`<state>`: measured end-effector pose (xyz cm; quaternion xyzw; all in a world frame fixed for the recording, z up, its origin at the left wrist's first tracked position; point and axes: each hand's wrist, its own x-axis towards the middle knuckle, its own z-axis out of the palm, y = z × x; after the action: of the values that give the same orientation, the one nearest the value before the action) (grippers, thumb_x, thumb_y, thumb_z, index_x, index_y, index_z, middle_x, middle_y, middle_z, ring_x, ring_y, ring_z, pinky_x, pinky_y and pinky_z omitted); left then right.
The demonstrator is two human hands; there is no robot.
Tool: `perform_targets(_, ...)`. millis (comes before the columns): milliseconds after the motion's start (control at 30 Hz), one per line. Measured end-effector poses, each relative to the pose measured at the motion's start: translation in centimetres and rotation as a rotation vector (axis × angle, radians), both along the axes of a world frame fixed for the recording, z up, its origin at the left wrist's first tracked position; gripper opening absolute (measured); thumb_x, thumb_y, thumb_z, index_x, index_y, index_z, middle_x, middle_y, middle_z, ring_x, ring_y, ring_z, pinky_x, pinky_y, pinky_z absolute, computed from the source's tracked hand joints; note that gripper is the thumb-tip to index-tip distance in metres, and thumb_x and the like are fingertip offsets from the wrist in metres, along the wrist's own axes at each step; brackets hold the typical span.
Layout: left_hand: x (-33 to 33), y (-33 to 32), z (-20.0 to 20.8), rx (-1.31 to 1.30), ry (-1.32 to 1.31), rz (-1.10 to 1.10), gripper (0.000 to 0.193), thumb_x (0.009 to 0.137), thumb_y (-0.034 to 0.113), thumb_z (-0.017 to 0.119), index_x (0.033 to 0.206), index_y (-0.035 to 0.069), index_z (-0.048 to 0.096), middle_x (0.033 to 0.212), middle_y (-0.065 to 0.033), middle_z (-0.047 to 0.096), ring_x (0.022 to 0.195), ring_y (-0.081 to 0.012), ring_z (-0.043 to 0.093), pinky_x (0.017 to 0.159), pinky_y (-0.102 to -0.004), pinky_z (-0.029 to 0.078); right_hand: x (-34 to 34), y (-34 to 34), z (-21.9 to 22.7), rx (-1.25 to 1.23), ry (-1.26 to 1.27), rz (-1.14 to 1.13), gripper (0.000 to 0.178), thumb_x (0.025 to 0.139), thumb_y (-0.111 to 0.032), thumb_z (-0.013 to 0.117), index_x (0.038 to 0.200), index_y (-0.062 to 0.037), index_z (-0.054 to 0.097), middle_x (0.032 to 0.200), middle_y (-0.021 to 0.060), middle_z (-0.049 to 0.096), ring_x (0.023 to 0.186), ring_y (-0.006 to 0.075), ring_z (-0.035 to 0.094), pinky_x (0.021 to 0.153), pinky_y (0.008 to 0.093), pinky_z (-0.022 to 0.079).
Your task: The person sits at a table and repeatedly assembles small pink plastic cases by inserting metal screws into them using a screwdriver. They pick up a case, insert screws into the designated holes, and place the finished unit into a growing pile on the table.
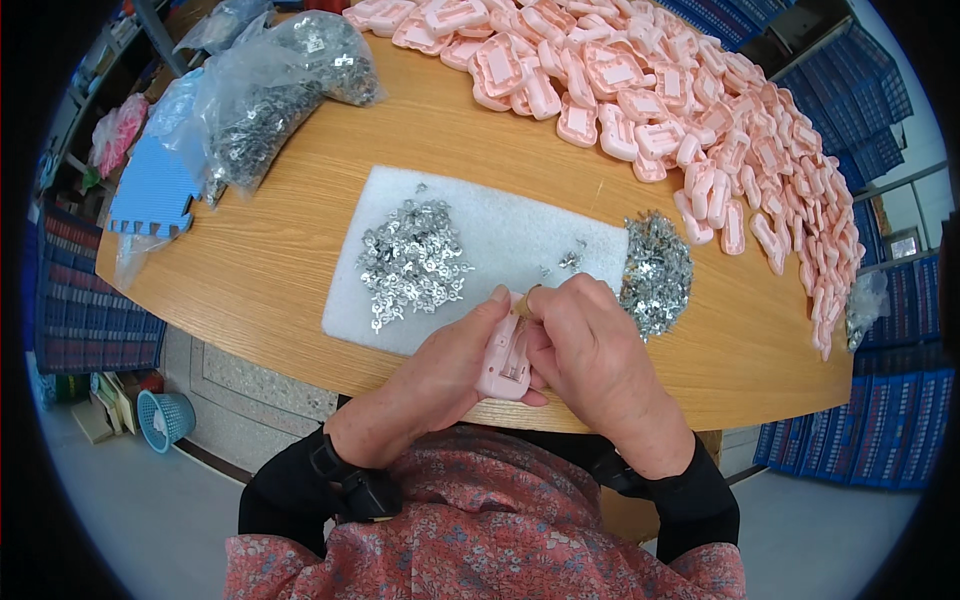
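You sat at the near edge of a curved, light-brown wooden surface (pixel 250 270). Your left hand (pixel 430 368) gripped a pale pink, rounded plastic casing (pixel 503 362), thumb along its left side, just off the near edge of a white, rectangular foam sheet (pixel 510 215). The casing's recessed compartment faced up, probably so that you could see into it while the left fingers kept it steady.

Your right hand (pixel 600 360) met the casing's far end, its fingers bent close together; whether they pinched a small part could not be told.

On the foam's left lay a loose pile of small, silver, flat metal pieces (pixel 410 260), seemingly spread there for easy picking; the soft sheet likely kept them from sliding. A second silver metal heap (pixel 657 280) sat at the foam's right edge, within easy reach. A broad mound of matching pink casings (pixel 640 80) filled the far right, apparently leaving the near middle for handwork. Far left stood clear plastic bags of metal parts (pixel 270 120).
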<state>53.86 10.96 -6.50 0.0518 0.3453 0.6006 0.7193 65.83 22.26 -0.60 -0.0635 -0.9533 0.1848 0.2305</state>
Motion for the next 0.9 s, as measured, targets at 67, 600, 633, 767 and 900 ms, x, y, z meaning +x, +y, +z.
perform_targets(67, 0.0, 0.0, 0.0, 0.012, 0.008, -0.011, 0.052, 0.108, 0.045, 0.024, 0.128, 0.005, 0.051, 0.115, -0.0114, 0.064, 0.102, -0.0251, 0.067, 0.082, -0.0456, 0.060, 0.0, 0.0, 0.1, -0.038, -0.006, -0.038, 0.034, 0.071, 0.006, 0.072, 0.098, -0.0037, 0.056, 0.079, 0.0109, 0.055, 0.075, 0.0308, 0.058, 0.065, 0.0404, 0.049)
perform_targets(600, 0.1, 0.0, -0.8, 0.016, -0.002, -0.043, 0.053, 0.108, 0.045, 0.026, 0.129, 0.003, 0.051, 0.099, -0.0141, 0.065, 0.085, -0.0242, 0.068, 0.074, -0.0401, 0.061, 0.2, 0.4, 0.5, -0.096, -0.167, -0.118, 0.029, 0.077, -0.004, 0.073, 0.103, -0.0065, 0.060, 0.083, 0.0123, 0.062, 0.080, 0.0318, 0.061, 0.071, 0.0406, 0.051)
perform_targets(633, 0.0, -0.1, -0.9, 0.039, -0.016, -0.034, 0.054, 0.108, 0.046, 0.026, 0.133, 0.004, 0.048, 0.099, -0.0145, 0.065, 0.085, -0.0244, 0.068, 0.074, -0.0400, 0.061, 0.4, 0.5, 0.3, -0.140, -0.172, -0.143, 0.032, 0.078, -0.006, 0.074, 0.106, -0.0071, 0.059, 0.084, 0.0125, 0.063, 0.080, 0.0316, 0.062, 0.073, 0.0406, 0.051)
perform_targets(767, -0.2, -0.2, -1.0, 0.134, -0.018, -0.014, 0.057, 0.108, 0.048, 0.025, 0.146, 0.007, 0.037, 0.099, -0.0159, 0.066, 0.084, -0.0256, 0.069, 0.075, -0.0401, 0.060, 0.9, 0.9, 0.4, -0.466, -0.196, -0.252, 0.024, 0.088, -0.010, 0.069, 0.111, -0.0074, 0.060, 0.087, 0.0101, 0.064, 0.076, 0.0236, 0.063, 0.070, 0.0337, 0.052)
perform_targets(900, -0.4, -0.3, 0.2, 0.178, 0.014, -0.101, 0.057, 0.108, 0.046, 0.029, 0.148, 0.007, 0.037, 0.101, -0.0149, 0.066, 0.081, -0.0224, 0.068, 0.075, -0.0350, 0.057, 1.7, 0.9, -0.9, -1.120, -0.222, -0.215, 0.021, 0.097, -0.013, 0.063, 0.115, -0.0037, 0.058, 0.086, 0.0020, 0.063, 0.075, 0.0084, 0.059, 0.068, 0.0235, 0.048)
